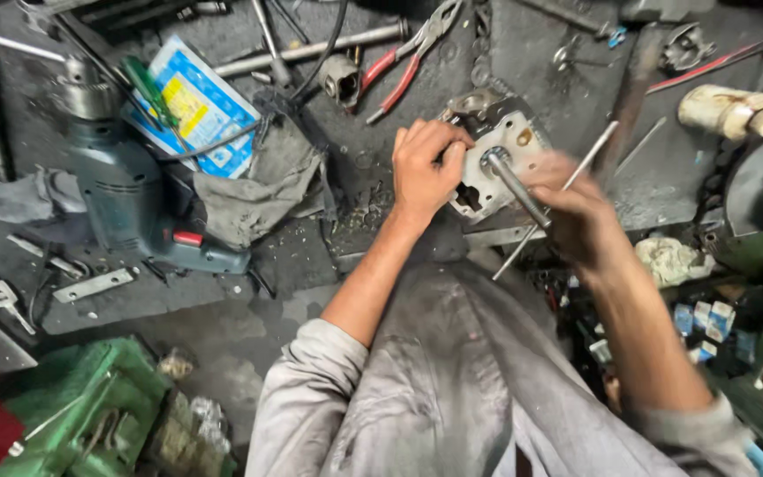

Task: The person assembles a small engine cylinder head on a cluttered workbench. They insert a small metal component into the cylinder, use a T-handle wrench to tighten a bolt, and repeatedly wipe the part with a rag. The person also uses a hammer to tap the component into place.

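Green plastic crate [90, 402] sits at the far left near the floor, and above it on the grimy desk [311, 256] lies a teal electric drill [121, 190] with a red trigger switch, its chuck pointing away. Beside the drill rest a blue and yellow carton [200, 102] and a crumpled grey rag [262, 190]; further back lie red-handled pliers [404, 62] and a small metal socket [340, 79]. At the centre, the left hand [424, 168] closes its grip over the near left edge of a pale cast-metal engine part [496, 155], fingers curled on top and thumb against the side, pinning it to the desk. The right hand [576, 212], blurred by motion, wraps shut around a steel rod tool [516, 187] whose tip sits in a round bore on the part's face; a thin metal rod [567, 190] crosses just behind that hand, and whether the hand also holds it cannot be told. To do this well, I would judge the left hand should keep the casting pressed flat so it cannot rock, while the tool stays square to the bore. At the right edge lie a cream-coloured cylinder [735, 110] and a pale rag [671, 261].
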